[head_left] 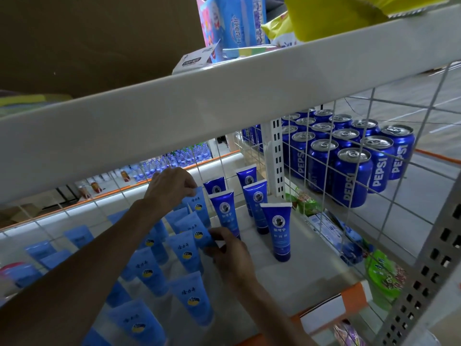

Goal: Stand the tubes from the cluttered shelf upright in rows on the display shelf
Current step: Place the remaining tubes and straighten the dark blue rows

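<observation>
Beside PEPSI cans [354, 177], left hand [171, 188] pinching rear tube [199, 206], right hand [230, 255] pinching nearer tube [197, 232]

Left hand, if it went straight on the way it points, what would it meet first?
Likely the dark blue tube just beyond the left hand, which pinches a light blue tube. Depth is unclear, so it could reach the wire grid behind.

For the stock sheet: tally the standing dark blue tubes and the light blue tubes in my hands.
Dark blue plastic tubes, upright: 5
Light blue plastic tubes, one in the left hand, one in the right hand: 2
Total: 7
</observation>
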### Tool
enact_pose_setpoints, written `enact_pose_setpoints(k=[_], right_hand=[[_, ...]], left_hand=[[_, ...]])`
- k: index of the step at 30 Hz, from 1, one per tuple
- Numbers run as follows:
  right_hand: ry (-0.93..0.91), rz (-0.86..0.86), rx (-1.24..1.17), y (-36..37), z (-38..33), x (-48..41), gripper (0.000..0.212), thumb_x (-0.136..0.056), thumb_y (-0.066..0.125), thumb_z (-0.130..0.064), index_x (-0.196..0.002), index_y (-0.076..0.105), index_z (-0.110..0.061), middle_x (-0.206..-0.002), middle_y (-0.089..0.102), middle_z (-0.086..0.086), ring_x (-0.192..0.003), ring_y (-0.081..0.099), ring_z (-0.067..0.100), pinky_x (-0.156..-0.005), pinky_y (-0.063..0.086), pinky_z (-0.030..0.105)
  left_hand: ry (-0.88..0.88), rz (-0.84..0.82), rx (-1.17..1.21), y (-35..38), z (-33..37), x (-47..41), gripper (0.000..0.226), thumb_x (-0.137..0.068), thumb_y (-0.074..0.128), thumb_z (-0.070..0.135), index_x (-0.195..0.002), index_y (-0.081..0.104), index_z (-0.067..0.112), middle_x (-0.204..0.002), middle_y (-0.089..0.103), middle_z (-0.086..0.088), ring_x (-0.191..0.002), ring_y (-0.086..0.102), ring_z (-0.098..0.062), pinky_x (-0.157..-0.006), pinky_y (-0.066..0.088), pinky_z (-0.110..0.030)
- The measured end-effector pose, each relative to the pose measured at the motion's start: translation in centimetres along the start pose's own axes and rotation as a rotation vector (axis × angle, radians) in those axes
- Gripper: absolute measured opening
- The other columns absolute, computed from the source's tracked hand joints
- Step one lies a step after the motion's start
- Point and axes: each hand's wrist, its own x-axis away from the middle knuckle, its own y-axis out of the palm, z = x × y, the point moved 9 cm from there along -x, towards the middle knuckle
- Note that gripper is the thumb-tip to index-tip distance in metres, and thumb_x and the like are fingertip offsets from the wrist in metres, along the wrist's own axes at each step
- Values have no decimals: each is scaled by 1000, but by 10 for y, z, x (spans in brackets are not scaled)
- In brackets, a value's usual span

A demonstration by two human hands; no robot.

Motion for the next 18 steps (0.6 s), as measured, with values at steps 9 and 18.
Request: enact_pose_setpoints(k=[9, 18], right_hand=[[-3, 126, 131, -9, 9, 0, 17, -93, 56, -21, -109, 57, -25, -107, 65, -9, -93, 62, 7, -80, 56, 31], [7, 154, 45, 0, 6, -5, 17, -99, 46, -18, -100, 53, -33, -94, 57, -19, -82, 59, -5, -66, 52, 15]], left_hand=[[1, -19, -7, 2, -8, 1, 10, -82, 75, 25, -90, 76, 21, -92, 74, 6, -87, 67, -13, -97, 46, -46], [-5, -17, 78, 5, -11, 1, 7, -82, 74, 23, -88, 75, 19, -90, 73, 5, -85, 66, -14, -95, 48, -44]])
